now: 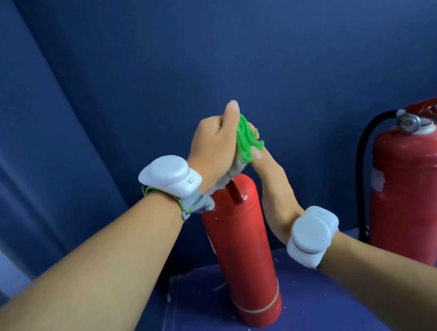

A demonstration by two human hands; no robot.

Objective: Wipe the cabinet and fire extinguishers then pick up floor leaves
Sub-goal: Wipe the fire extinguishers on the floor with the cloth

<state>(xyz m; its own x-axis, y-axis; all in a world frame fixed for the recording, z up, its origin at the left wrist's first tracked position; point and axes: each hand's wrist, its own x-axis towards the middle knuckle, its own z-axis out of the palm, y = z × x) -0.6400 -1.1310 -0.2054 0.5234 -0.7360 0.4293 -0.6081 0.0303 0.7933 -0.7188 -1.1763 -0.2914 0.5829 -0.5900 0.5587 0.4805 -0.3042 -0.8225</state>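
A slim red fire extinguisher (241, 249) stands upright on the blue floor in the middle of the view. My left hand (215, 143) is closed around a green and white cloth (246, 140) at the extinguisher's top. The cloth covers the valve and handle. My right hand (275, 185) rests flat against the right side of the extinguisher's upper part, its fingertips touching the green cloth. A second, wider red fire extinguisher (414, 188) with a black hose and a silver gauge stands to the right.
Dark blue cabinet walls (143, 77) enclose the back and left. The blue floor (329, 304) carries small white specks and a pale strip near the slim extinguisher's base. White tracker bands sit on both wrists.
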